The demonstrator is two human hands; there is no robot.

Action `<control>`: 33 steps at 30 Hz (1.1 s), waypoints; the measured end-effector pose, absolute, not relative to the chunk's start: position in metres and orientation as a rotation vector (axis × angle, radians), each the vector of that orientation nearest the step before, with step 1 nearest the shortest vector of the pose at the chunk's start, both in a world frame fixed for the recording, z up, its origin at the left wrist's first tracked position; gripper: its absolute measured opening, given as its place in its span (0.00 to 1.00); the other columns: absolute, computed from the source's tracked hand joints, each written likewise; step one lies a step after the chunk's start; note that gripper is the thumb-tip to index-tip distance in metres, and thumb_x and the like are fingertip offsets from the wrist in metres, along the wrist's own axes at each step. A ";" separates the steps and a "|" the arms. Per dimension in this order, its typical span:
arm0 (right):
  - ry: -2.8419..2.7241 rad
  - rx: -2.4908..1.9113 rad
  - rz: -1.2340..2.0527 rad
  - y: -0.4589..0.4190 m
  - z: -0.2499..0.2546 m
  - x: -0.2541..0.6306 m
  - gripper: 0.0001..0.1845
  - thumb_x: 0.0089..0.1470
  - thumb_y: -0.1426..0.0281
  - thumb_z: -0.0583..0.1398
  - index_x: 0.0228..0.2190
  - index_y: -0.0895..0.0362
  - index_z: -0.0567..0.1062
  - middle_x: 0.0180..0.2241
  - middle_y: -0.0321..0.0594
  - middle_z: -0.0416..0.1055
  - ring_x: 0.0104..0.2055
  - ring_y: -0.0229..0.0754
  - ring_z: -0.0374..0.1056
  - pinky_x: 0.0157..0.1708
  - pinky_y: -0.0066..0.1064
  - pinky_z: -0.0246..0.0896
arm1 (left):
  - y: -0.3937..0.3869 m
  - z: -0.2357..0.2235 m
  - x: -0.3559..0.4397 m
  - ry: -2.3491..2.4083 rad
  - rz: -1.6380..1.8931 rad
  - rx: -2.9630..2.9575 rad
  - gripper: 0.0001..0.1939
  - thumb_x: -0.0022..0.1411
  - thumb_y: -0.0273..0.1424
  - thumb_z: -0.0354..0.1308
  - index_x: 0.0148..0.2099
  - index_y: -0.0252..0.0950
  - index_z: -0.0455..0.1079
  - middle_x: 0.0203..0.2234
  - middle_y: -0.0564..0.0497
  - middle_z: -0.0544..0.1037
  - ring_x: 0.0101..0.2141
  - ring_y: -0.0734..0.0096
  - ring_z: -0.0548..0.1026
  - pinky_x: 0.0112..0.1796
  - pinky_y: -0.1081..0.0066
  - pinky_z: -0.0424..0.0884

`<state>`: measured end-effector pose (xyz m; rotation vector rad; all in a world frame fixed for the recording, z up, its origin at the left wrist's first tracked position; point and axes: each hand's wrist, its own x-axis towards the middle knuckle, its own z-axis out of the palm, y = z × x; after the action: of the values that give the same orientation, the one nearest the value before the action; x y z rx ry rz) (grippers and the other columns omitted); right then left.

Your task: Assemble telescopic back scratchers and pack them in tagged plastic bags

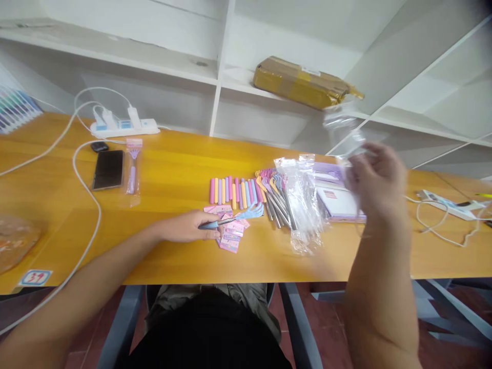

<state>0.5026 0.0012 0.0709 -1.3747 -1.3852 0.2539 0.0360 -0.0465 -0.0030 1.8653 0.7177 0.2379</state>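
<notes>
My left hand (192, 226) is closed around the blue handle of a small back scratcher (251, 211) with a metal shaft and a light blue claw head pointing right. Under its head lie several pink printed cards (231, 237). My right hand (374, 177), smeared by motion, is raised at the right and grips a clear plastic bag (346, 130). Below and left of it a pile of clear bags (303, 205) rests on the table. Beside that pile are metal-shafted back scratcher heads (277, 202) and a row of pastel handles (234, 192).
A packaged purple back scratcher (132, 171) lies by a black phone (108, 169). White power strips (125, 128) with cables sit at left and right. Behind the bags is a white and purple box (338, 202). A taped cardboard parcel (300, 82) occupies the shelf.
</notes>
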 end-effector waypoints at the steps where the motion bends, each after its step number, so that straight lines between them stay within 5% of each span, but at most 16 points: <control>1: -1.489 -1.529 0.213 0.009 0.059 0.505 0.27 0.62 0.65 0.64 0.61 0.52 0.72 0.29 0.38 0.70 0.25 0.39 0.59 0.28 0.40 0.56 | -0.047 -0.003 0.036 0.710 0.244 1.867 0.22 0.71 0.50 0.61 0.57 0.43 0.80 0.56 0.48 0.82 0.54 0.54 0.77 0.52 0.65 0.69; 4: -1.852 -1.841 -0.093 0.021 0.011 0.496 0.30 0.64 0.67 0.59 0.66 0.56 0.70 0.41 0.51 0.75 0.38 0.48 0.68 0.39 0.44 0.62 | -0.048 -0.003 0.035 0.681 0.260 1.872 0.21 0.71 0.48 0.61 0.59 0.44 0.80 0.56 0.49 0.83 0.54 0.54 0.78 0.52 0.66 0.70; 8: -2.172 -1.887 -0.582 0.020 -0.037 0.487 0.29 0.66 0.73 0.54 0.65 0.53 0.74 0.66 0.61 0.63 0.59 0.62 0.64 0.51 0.52 0.59 | -0.050 -0.003 0.034 0.676 0.254 1.897 0.21 0.72 0.46 0.60 0.61 0.45 0.79 0.58 0.50 0.82 0.54 0.54 0.78 0.51 0.67 0.70; 14: -2.339 -1.972 -0.700 0.027 -0.059 0.494 0.26 0.67 0.75 0.52 0.62 0.57 0.75 0.64 0.55 0.71 0.67 0.63 0.54 0.61 0.55 0.47 | -0.050 -0.002 0.036 0.682 0.162 1.954 0.21 0.76 0.47 0.55 0.60 0.44 0.78 0.53 0.51 0.83 0.49 0.59 0.79 0.46 0.71 0.68; 22: -2.366 -1.931 -0.598 0.046 -0.048 0.505 0.26 0.63 0.79 0.52 0.58 0.59 0.77 0.61 0.56 0.72 0.64 0.60 0.59 0.60 0.55 0.48 | -0.047 -0.006 0.035 0.703 0.238 1.928 0.26 0.76 0.50 0.53 0.67 0.44 0.73 0.58 0.47 0.80 0.54 0.57 0.77 0.51 0.68 0.70; 28: -1.739 -1.450 -0.590 0.011 0.010 0.474 0.18 0.63 0.75 0.55 0.52 0.55 0.75 0.47 0.50 0.75 0.51 0.54 0.67 0.52 0.51 0.58 | -0.048 -0.004 0.039 0.813 0.332 1.870 0.30 0.79 0.47 0.48 0.76 0.42 0.62 0.45 0.48 0.82 0.35 0.68 0.76 0.40 0.68 0.72; 31: -1.745 -1.027 -0.266 -0.042 0.018 0.410 0.07 0.61 0.68 0.62 0.40 0.52 0.68 0.34 0.39 0.66 0.34 0.44 0.63 0.35 0.37 0.59 | -0.054 -0.007 0.044 0.960 0.427 2.056 0.26 0.80 0.45 0.47 0.72 0.42 0.66 0.49 0.45 0.82 0.43 0.62 0.79 0.44 0.65 0.73; 33: -2.021 -1.034 0.296 -0.075 0.012 0.362 0.13 0.61 0.62 0.66 0.35 0.51 0.66 0.30 0.34 0.64 0.29 0.39 0.59 0.30 0.33 0.55 | -0.061 -0.013 0.049 1.027 0.453 2.233 0.21 0.80 0.44 0.48 0.64 0.40 0.70 0.49 0.43 0.83 0.45 0.59 0.80 0.44 0.64 0.74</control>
<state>0.3622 -0.0750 0.0125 -1.0339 -2.0213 0.2960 0.0492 -0.0611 -0.0127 2.2333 1.0268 0.4531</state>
